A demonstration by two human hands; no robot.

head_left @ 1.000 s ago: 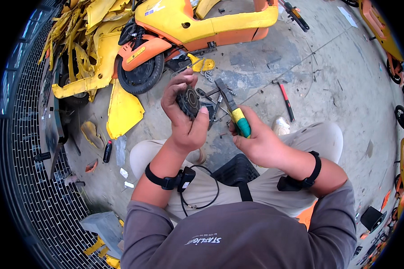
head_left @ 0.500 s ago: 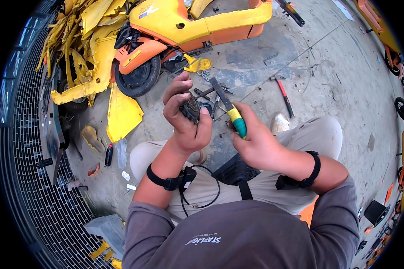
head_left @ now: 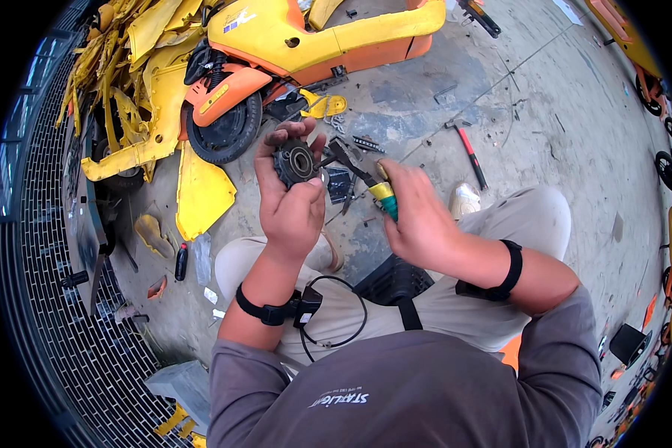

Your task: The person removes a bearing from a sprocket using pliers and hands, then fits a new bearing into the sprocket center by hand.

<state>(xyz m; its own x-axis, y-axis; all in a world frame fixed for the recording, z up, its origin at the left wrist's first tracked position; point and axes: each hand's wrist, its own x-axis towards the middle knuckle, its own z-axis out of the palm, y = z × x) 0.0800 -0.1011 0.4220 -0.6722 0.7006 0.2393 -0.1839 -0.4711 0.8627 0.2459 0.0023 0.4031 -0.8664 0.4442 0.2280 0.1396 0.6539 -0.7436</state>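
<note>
My left hand grips a dark, round metal part with a ringed centre, its face turned upward and its fingers curled round the rim. My right hand is closed on a tool with a yellow-and-green handle and a long, dark metal head, which points toward the round part, its tip close to that part's right side. Whether they touch I cannot tell. Behind the tool, dark metal pieces and loose tools lie on the concrete. A red-handled hammer lies farther right.
A yellow-and-orange scooter lies ahead beside a pile of yellow panels. Black grating runs along the left, with a dark bottle nearby. Scooters line the right edge. My bent knees frame a black crate.
My left hand has moved a little left, turning the round part's face more upward. My right hand and tool have shifted slightly up, with the head swung left toward the part.
</note>
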